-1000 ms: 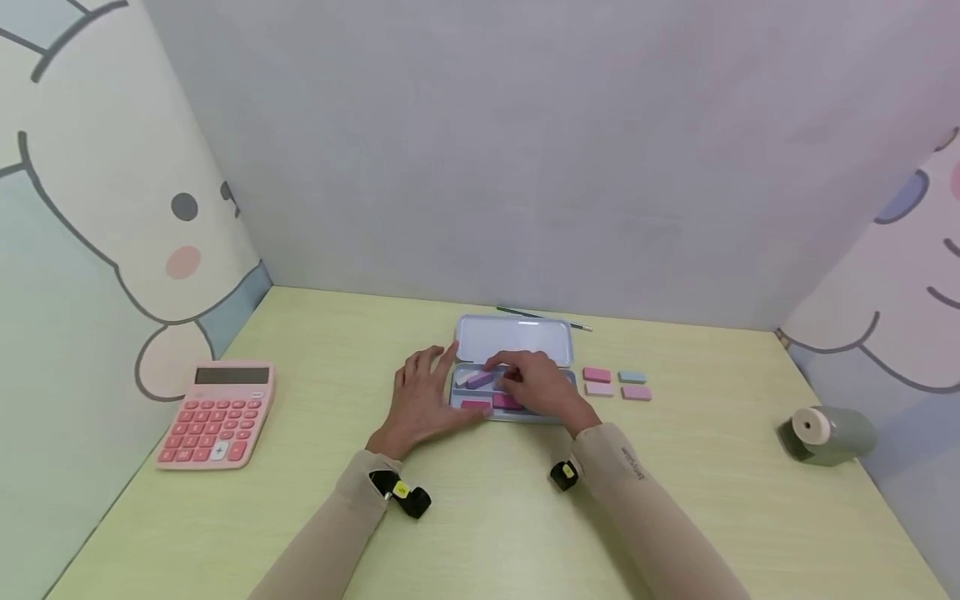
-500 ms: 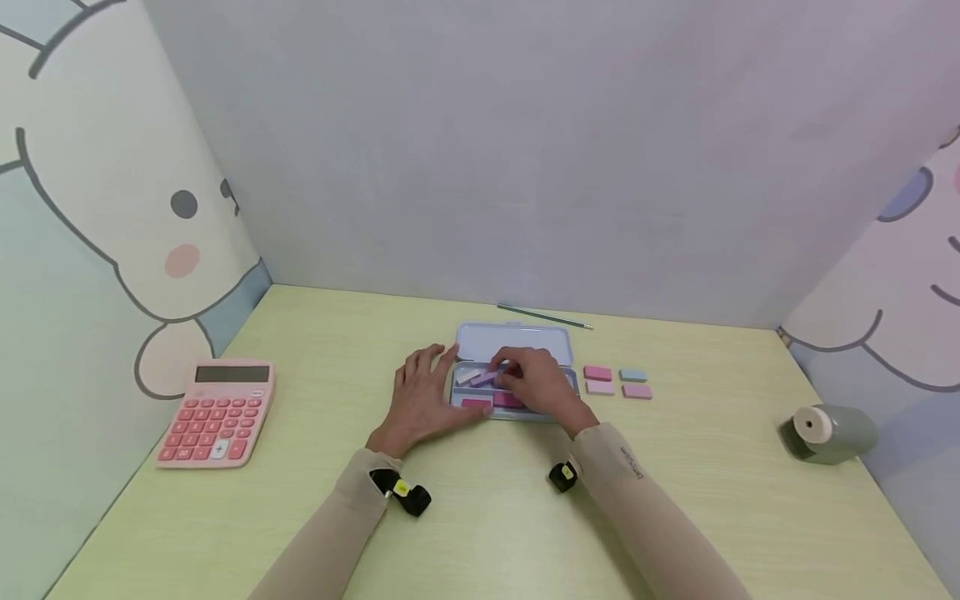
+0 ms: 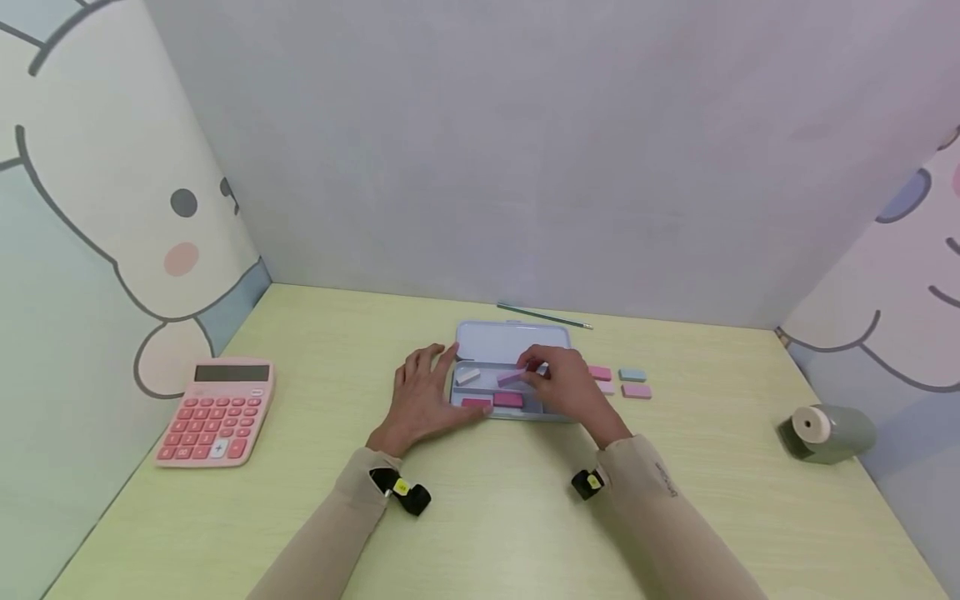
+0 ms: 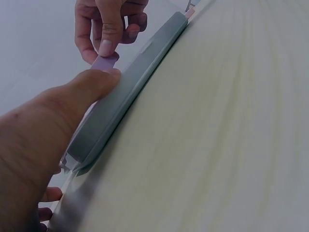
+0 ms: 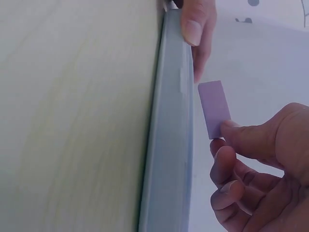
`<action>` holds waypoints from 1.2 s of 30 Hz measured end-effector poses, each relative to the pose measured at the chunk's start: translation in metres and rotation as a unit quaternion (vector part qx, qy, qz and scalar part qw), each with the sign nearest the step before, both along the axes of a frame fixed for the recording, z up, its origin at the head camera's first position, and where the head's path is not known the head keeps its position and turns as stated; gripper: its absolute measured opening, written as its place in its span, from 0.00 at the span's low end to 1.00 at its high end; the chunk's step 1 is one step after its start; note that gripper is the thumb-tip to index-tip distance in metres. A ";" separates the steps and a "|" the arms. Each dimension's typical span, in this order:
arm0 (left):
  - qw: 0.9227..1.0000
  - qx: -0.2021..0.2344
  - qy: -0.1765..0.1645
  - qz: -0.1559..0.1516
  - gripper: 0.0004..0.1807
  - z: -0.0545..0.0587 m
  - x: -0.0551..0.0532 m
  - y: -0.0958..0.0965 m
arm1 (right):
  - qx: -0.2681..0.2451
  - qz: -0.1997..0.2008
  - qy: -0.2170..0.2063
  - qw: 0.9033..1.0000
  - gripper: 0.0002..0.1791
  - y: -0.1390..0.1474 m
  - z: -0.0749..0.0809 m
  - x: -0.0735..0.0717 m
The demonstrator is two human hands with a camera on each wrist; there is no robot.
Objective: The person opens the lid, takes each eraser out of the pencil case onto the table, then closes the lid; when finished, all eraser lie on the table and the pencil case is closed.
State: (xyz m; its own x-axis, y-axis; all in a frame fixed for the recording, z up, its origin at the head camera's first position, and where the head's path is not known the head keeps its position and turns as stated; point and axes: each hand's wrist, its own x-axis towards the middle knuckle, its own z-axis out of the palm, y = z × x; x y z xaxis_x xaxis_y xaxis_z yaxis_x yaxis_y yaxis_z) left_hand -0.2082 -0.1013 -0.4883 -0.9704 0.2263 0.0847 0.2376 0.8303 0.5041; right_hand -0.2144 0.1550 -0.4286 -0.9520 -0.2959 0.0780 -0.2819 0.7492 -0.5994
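Observation:
A pale blue pencil case (image 3: 474, 387) lies on the table with its lid raised. My left hand (image 3: 422, 408) is spread at its left end, the thumb (image 4: 99, 81) resting on the front rim. Above the tray my right hand (image 3: 564, 385) pinches a purple eraser (image 5: 215, 108) by one end, between thumb and fingers. The eraser appears tilted over the back compartment in the head view. Inside the case are a white eraser (image 3: 468, 377) at the back left and two dark pink erasers (image 3: 508, 400) in front, one partly behind my left thumb.
Right of the case lie a pink eraser (image 3: 600, 372), a blue one (image 3: 632, 375), a purple one (image 3: 637, 391) and a half-hidden pale one (image 3: 606, 387). A pencil (image 3: 543, 316) lies behind the lid. A pink calculator (image 3: 216, 413) stands left, a grey-green pencil sharpener (image 3: 827, 434) right.
My right hand has picked the purple eraser up from beside the white one and carried it to the right. My left hand has stayed in place.

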 end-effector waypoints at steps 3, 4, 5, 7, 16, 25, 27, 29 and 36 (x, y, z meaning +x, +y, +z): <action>1.000 0.001 -0.001 -0.001 0.65 -0.001 0.000 0.000 | -0.001 -0.019 -0.005 1.000 0.05 0.011 0.003 0.005; 1.000 0.000 -0.001 -0.001 0.65 0.000 0.000 0.000 | -0.001 -0.025 -0.006 1.000 0.05 0.015 0.004 0.007; 1.000 -0.001 -0.002 -0.001 0.65 -0.001 0.000 0.000 | 0.000 -0.029 -0.005 1.000 0.05 0.020 0.004 0.008; 1.000 -0.003 -0.004 0.000 0.65 0.000 0.000 0.000 | 0.002 -0.035 -0.002 0.999 0.05 0.029 0.003 0.011; 1.000 -0.001 -0.005 0.005 0.64 0.000 -0.001 0.000 | 0.001 -0.068 0.004 0.998 0.04 0.071 -0.004 0.023; 1.000 0.008 -0.006 0.004 0.64 -0.001 0.000 0.001 | 0.033 -0.090 -0.023 0.995 0.05 0.111 -0.008 0.032; 1.000 0.008 -0.005 0.004 0.64 -0.001 0.000 0.001 | 0.041 -0.086 -0.027 0.995 0.05 0.118 -0.008 0.033; 1.000 0.006 -0.006 0.004 0.64 -0.001 0.000 0.001 | 0.046 -0.082 -0.034 0.995 0.05 0.124 -0.009 0.033; 1.000 0.001 -0.009 0.002 0.64 0.000 0.000 0.001 | 0.060 -0.076 -0.072 0.993 0.08 0.131 -0.011 0.034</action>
State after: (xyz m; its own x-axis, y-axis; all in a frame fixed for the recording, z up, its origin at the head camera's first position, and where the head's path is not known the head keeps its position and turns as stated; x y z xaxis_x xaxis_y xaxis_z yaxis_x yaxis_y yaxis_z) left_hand -0.2078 -0.1000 -0.4888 -0.9729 0.2212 0.0671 0.2240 0.8301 0.5106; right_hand -0.1807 0.2858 -0.4401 -0.9851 -0.1475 -0.0884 -0.0789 0.8446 -0.5296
